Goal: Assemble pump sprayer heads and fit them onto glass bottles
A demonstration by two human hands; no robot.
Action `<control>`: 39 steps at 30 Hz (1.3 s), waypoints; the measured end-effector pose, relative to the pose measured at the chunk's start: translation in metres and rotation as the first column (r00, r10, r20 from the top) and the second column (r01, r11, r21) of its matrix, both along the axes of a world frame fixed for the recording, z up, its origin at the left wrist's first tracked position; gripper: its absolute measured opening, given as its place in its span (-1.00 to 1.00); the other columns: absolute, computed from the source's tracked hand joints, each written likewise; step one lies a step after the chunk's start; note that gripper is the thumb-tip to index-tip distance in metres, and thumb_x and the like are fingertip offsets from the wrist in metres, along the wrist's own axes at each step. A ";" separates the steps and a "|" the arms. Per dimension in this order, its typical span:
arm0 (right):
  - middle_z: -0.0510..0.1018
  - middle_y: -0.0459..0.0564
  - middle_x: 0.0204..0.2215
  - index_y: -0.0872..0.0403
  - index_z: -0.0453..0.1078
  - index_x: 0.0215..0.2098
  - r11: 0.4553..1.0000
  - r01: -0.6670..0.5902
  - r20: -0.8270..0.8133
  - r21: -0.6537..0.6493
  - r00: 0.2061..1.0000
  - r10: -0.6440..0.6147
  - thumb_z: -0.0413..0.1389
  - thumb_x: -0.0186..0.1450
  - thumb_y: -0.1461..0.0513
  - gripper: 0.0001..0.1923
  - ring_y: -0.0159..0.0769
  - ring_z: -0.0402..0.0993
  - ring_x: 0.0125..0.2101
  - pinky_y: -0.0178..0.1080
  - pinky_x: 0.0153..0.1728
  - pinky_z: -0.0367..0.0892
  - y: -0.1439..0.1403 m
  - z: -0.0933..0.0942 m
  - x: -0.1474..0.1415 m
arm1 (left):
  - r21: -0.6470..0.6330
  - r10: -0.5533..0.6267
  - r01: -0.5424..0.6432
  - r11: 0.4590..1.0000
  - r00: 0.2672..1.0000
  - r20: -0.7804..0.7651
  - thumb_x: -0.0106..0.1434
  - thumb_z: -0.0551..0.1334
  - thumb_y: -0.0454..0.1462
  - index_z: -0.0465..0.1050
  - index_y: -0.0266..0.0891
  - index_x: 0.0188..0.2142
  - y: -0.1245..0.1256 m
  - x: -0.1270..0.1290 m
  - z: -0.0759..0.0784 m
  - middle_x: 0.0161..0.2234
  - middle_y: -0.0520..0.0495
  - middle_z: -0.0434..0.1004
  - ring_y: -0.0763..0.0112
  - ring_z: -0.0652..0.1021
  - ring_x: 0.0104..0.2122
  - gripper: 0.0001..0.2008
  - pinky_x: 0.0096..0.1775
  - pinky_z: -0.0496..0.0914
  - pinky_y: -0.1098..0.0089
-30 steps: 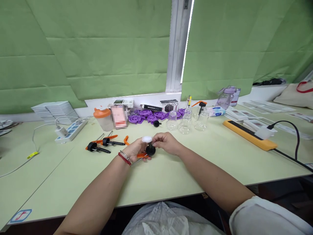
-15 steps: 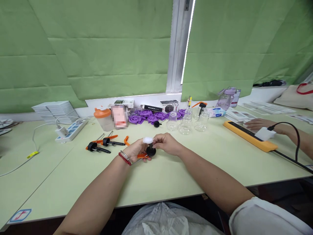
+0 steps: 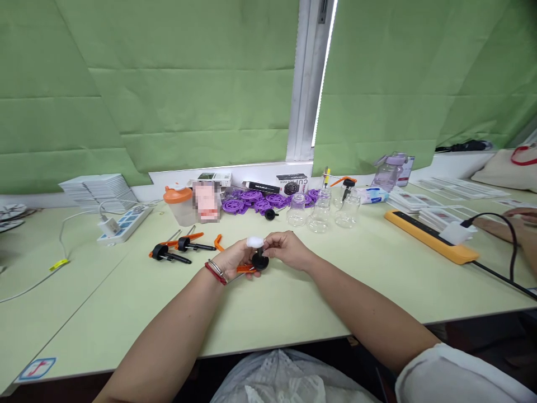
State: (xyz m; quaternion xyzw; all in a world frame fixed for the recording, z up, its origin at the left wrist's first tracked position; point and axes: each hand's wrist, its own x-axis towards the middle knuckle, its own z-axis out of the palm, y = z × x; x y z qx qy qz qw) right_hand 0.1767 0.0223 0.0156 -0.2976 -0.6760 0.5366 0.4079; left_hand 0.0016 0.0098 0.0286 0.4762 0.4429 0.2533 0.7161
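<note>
One black top (image 3: 260, 262) clasped in the left hand (image 3: 235, 261); right hand (image 3: 289, 250), grip unclear; two similar tops (image 3: 160, 252) nearby

i wear a silver bangle (image 3: 217, 268) and red bracelet (image 3: 215, 274) on my left wrist (image 3: 225, 265) (side by side), a loose white sleeve (image 3: 453, 375) on my right arm (image 3: 369, 302), pale crinkled clothing (image 3: 274, 375) below.

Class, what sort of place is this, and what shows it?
Probably a workroom: a black-and-orange part is in the left hand, similar parts lie on the table, and clear vessels stand beyond.
</note>
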 end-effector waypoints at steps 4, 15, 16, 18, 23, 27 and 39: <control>0.45 -0.13 -0.53 0.11 0.41 -0.50 0.999 0.020 0.008 0.031 1.000 -0.020 0.25 -0.02 0.25 -0.86 -0.41 0.35 -0.49 -0.29 -0.36 0.28 0.000 -0.003 -0.001 | -0.004 0.006 -0.007 1.000 1.000 -0.019 -0.01 0.16 0.01 0.33 -0.28 -0.29 0.000 0.000 0.000 -0.51 -0.09 0.46 0.29 0.50 -0.63 -0.58 -0.70 0.23 0.46; 0.45 -0.11 -0.50 0.09 0.43 -0.56 0.969 -0.004 0.156 0.249 0.987 -0.036 0.18 0.02 0.32 -0.97 -0.38 0.38 -0.45 -0.30 -0.35 0.30 -0.001 0.010 0.003 | 0.019 -0.001 0.002 1.000 0.999 -0.053 -0.04 0.15 0.00 0.33 -0.29 -0.38 -0.003 0.003 0.005 -0.54 -0.04 0.39 0.33 0.48 -0.63 -0.61 -0.69 0.20 0.47; 0.45 -0.11 -0.49 0.10 0.43 -0.56 0.972 -0.005 0.151 0.235 0.988 -0.032 0.19 0.02 0.32 -0.98 -0.37 0.38 -0.45 -0.30 -0.34 0.30 0.000 0.010 0.003 | 0.021 -0.001 0.002 1.000 0.998 -0.055 -0.04 0.15 0.00 0.33 -0.29 -0.38 -0.003 0.004 0.005 -0.54 -0.05 0.39 0.33 0.48 -0.63 -0.61 -0.69 0.20 0.47; 0.46 -0.11 -0.49 0.10 0.43 -0.54 0.982 -0.002 0.139 0.191 0.990 -0.025 0.20 0.00 0.30 -0.97 -0.37 0.38 -0.46 -0.29 -0.35 0.31 0.000 0.009 0.003 | 0.024 0.000 0.001 1.000 0.998 -0.059 -0.05 0.15 0.01 0.32 -0.29 -0.40 -0.003 0.004 0.005 -0.54 -0.06 0.40 0.32 0.49 -0.63 -0.60 -0.69 0.21 0.47; 0.45 -0.12 -0.54 0.11 0.41 -0.53 0.993 0.011 0.125 0.122 0.992 -0.026 0.24 -0.02 0.27 -0.90 -0.39 0.36 -0.50 -0.30 -0.41 0.30 0.002 0.003 0.003 | 0.023 0.000 0.001 1.000 0.998 -0.064 -0.07 0.16 0.02 0.33 -0.30 -0.41 -0.003 0.003 0.003 -0.53 -0.07 0.42 0.32 0.49 -0.63 -0.59 -0.69 0.22 0.47; 0.44 -0.14 -0.56 0.11 0.40 -0.53 0.995 0.010 0.113 0.098 0.993 -0.021 0.26 -0.03 0.26 -0.87 -0.41 0.34 -0.52 -0.31 -0.42 0.28 0.002 0.002 0.002 | 0.020 -0.009 0.010 1.000 0.998 -0.056 -0.07 0.17 0.02 0.34 -0.30 -0.41 -0.002 0.002 0.002 -0.53 -0.09 0.43 0.32 0.49 -0.63 -0.59 -0.70 0.21 0.47; 0.41 -0.15 -0.55 0.13 0.38 -0.46 0.999 0.014 0.053 0.037 0.998 -0.016 0.33 -0.11 0.23 -0.72 -0.42 0.32 -0.51 -0.29 -0.39 0.29 -0.002 -0.001 0.001 | 0.001 -0.003 0.003 1.000 0.999 -0.041 -0.02 0.15 0.00 0.37 -0.30 -0.34 0.000 0.001 0.000 -0.51 -0.11 0.46 0.30 0.50 -0.63 -0.59 -0.70 0.21 0.48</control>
